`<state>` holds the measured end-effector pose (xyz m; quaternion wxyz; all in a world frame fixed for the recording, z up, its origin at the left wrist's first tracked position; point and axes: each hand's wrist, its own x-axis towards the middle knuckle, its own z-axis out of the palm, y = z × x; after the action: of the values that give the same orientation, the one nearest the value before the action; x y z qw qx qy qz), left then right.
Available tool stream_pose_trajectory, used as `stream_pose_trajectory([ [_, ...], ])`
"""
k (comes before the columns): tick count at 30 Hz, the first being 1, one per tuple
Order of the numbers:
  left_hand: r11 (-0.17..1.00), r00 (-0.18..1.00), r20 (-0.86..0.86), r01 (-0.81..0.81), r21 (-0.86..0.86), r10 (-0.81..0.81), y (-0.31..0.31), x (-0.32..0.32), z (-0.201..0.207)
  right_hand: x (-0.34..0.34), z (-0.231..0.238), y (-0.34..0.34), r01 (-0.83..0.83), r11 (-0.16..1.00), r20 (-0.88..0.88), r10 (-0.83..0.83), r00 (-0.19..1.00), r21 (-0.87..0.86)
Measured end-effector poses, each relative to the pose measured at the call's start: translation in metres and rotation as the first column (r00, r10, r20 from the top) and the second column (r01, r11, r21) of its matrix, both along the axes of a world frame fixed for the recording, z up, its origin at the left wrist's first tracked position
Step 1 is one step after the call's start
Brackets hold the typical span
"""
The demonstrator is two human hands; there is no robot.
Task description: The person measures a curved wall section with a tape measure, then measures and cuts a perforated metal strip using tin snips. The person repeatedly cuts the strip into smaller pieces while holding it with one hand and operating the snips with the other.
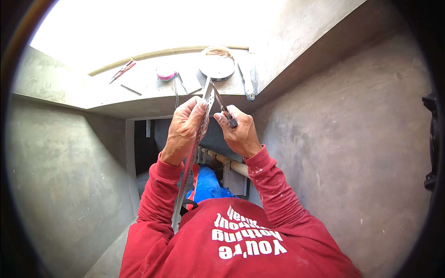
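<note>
My left hand [184, 127] is closed round a long, thin corner bead [187, 171] pierced with small holes. The strip slants from its tip in front of me down past my left sleeve toward my body. Closed as well, my right hand [240, 132] grips a slim dark tool [220, 103] with a black end, which looks like a utility knife. Its far tip meets or nearly meets the upper end of the bead; whether they touch I cannot tell. Beyond both hands, a round tub [217, 69] with pale material inside stands on the ledge.
On the bright ledge [150, 95] lie red-handled pliers [123, 70], a pink-and-white round item [166, 73], a flat scraper-like blade [190, 83] and a handled tool [247, 83]. A wooden strip [167, 52] runs behind them. Grey walls [343, 153] flank me; a wooden rail [238, 167] sits below.
</note>
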<state>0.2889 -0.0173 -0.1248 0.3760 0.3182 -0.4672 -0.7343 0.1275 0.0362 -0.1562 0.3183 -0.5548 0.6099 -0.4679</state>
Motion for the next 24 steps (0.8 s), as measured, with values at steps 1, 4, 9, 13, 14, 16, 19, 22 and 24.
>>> stream_pose_trajectory([
  [1,1.0,1.0,0.003,-0.004,-0.003,0.004,0.0,0.0,0.0,0.0,0.0,0.0,0.008,1.0,-0.007,-0.008,1.0,-0.004],
  [4,1.0,1.0,0.0,0.007,0.029,-0.007,-0.001,0.001,-0.001,-0.003,0.0,0.0,-0.025,0.999,0.031,0.023,0.999,0.045],
  [9,0.999,0.997,0.072,0.036,-0.01,-0.035,-0.013,0.018,-0.001,-0.031,0.009,-0.002,-0.214,0.975,0.036,0.211,0.977,0.068],
  [13,0.992,0.982,0.16,0.115,-0.048,-0.106,-0.022,0.031,0.006,-0.06,0.026,0.0,-0.261,0.925,0.074,0.251,0.965,0.276],
  [14,0.987,0.97,0.196,0.155,-0.053,-0.142,-0.025,0.032,0.008,-0.064,0.032,0.0,-0.246,0.913,0.064,0.239,0.969,0.327],
  [16,0.974,0.956,0.207,0.22,-0.047,-0.207,-0.028,0.034,0.014,-0.072,0.044,0.002,-0.253,0.905,0.061,0.247,0.967,0.342],
  [19,0.942,0.918,0.223,0.336,-0.004,-0.327,-0.03,0.039,0.02,-0.086,0.061,0.008,-0.278,0.876,0.036,0.288,0.957,0.393],
  [22,0.913,0.883,0.233,0.404,0.06,-0.406,-0.025,0.048,0.02,-0.094,0.069,0.009,-0.32,0.832,-0.003,0.361,0.933,0.453],
  [24,0.881,0.851,0.23,0.462,0.101,-0.473,-0.02,0.06,0.018,-0.092,0.068,0.007,-0.347,0.817,-0.079,0.427,0.901,0.461],
])
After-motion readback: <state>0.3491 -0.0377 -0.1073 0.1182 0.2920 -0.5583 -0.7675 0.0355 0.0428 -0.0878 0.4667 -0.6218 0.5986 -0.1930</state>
